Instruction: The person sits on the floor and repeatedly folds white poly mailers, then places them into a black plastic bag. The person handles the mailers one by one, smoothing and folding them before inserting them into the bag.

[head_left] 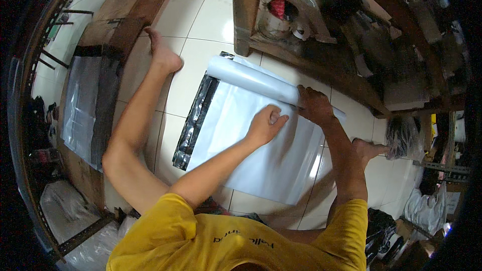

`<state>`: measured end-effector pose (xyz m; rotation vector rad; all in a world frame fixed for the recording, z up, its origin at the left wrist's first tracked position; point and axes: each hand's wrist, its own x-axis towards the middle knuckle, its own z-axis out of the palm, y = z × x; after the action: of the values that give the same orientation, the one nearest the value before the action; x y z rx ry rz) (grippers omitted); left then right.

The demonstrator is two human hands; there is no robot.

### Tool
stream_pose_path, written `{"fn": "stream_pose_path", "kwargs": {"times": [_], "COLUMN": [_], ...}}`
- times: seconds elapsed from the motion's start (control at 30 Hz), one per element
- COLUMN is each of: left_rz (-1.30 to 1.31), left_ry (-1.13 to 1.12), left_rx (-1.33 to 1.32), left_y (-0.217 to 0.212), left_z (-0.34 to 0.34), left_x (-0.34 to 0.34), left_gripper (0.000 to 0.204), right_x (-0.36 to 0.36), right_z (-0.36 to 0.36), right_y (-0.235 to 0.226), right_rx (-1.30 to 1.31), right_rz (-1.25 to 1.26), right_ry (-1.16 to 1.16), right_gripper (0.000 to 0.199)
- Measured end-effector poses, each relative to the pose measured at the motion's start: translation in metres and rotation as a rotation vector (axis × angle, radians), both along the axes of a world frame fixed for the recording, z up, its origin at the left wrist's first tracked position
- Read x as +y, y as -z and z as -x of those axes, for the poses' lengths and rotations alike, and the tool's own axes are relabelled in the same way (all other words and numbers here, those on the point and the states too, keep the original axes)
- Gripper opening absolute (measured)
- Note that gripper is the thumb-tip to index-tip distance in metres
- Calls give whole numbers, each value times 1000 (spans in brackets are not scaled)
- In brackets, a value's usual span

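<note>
A pale blue-white plastic sheet (246,155) lies on the tiled floor between my legs, seemingly in several layers, with black crinkled strips (195,125) along its left edge. Its far part is rolled into a tube (253,78) that slants from far left to nearer right. My right hand (315,104) is wrapped around the tube toward its right end. Over the flat part of the sheet is my left hand (268,124), its fingers curled into a loose fist and nothing visible in it. Whether it touches the sheet I cannot tell.
A low wooden shelf (311,65) with a tub (276,17) and clutter stands at far right. On the left, more plastic bags (83,105) lie on a long brown board (108,35). Clear plastic bundles (68,221) are at lower left, a black bag (379,231) at lower right.
</note>
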<state>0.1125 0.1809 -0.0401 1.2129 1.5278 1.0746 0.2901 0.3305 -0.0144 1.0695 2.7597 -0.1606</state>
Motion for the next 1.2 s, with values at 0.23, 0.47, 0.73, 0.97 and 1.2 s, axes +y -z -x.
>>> {"fn": "stream_pose_path", "kwargs": {"times": [0.23, 0.47, 0.73, 0.97, 1.2], "left_rz": [67, -185, -318, -168, -67], "left_ry": [-61, -232, -389, 203, 60], "left_rx": [-863, -1353, -709, -888, -600], "left_y": [44, -69, -146, -171, -186], "left_z": [-19, -25, 12, 61, 58], "left_x": [6, -29, -79, -114, -133], "left_gripper": [33, 55, 78, 82, 65], "right_x": [-39, -124, -234, -256, -245], "right_z": [18, -15, 30, 38, 43], "right_y": [-110, -151, -117, -113, -164], "right_rx": [-51, 395, 910, 1081, 1253], "right_rz": [76, 836, 717, 1291, 954], "right_ry": [85, 483, 420, 304, 361], "right_gripper": [76, 77, 112, 112, 99]}}
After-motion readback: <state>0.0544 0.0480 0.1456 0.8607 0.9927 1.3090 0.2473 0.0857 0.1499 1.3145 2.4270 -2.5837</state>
